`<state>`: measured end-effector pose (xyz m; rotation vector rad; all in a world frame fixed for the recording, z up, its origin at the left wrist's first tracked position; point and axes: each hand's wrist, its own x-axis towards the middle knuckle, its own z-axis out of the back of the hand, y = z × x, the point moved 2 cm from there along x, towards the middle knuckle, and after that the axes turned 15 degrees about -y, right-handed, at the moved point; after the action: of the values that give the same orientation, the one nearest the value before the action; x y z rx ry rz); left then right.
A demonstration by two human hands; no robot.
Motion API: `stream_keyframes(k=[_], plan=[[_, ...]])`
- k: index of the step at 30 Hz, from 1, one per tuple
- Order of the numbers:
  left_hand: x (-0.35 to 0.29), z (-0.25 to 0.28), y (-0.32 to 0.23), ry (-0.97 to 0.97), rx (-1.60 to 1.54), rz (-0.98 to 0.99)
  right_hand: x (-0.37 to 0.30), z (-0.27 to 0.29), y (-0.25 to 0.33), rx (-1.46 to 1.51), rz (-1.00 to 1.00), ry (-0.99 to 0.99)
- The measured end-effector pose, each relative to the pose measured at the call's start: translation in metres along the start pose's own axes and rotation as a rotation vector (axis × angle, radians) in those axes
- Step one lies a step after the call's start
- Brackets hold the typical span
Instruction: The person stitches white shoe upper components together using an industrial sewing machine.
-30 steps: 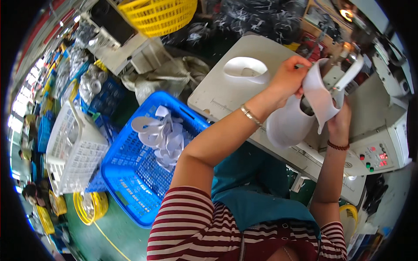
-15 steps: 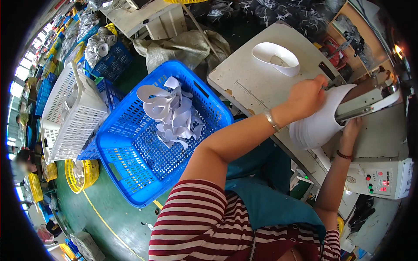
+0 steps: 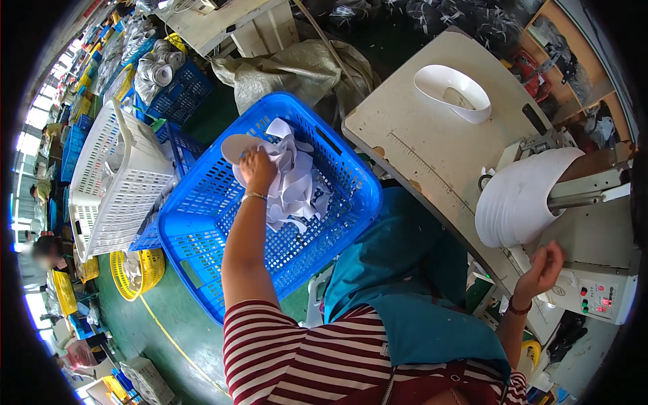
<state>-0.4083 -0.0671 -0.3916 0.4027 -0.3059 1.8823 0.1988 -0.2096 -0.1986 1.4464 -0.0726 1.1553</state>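
My left hand (image 3: 258, 170) reaches into a blue plastic basket (image 3: 177, 233) and is closed on a curved white band (image 3: 237, 147). Under and beside it lies a heap of looped white bands (image 3: 297, 179). My right hand (image 3: 542, 270) is beside the machine, palm up, with fingers loosely bent and nothing visible in them. Just above it, a nested stack of white bands (image 3: 516, 202) hangs around the machine's metal arm (image 3: 588, 191). A single white band ring (image 3: 466, 101) rests on the beige worktable (image 3: 412, 115).
A control box (image 3: 601, 297) with lit buttons stands right of my right hand. Left of the blue basket are a white basket (image 3: 125, 182) and a yellow basket (image 3: 152, 270). A pale sack (image 3: 297, 77) lies beyond it. Wooden shelving (image 3: 567, 101) is at far right.
My left hand has left the stack on the machine and gone left into the blue basket, onto a band. My right hand has come down from beneath the stack.
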Motion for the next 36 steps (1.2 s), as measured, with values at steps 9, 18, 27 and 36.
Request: stream_keyframes(k=[9,18,27,36], plan=[[-0.045,-0.013,0.026,0.462,-0.315,0.375,-0.039,-0.036,0.085,-0.049,0.453,0.331],[-0.126,0.120,-0.072,0.143,-0.678,0.170,-0.099,-0.173,0.124,0.352,0.306,1.013],[-0.140,0.184,-0.088,0.026,-1.013,0.191,-0.179,-0.259,0.137,0.445,0.559,1.014],[-0.113,0.230,-0.098,0.647,-1.900,0.617,-0.124,-0.207,0.138,0.765,-0.301,1.440]])
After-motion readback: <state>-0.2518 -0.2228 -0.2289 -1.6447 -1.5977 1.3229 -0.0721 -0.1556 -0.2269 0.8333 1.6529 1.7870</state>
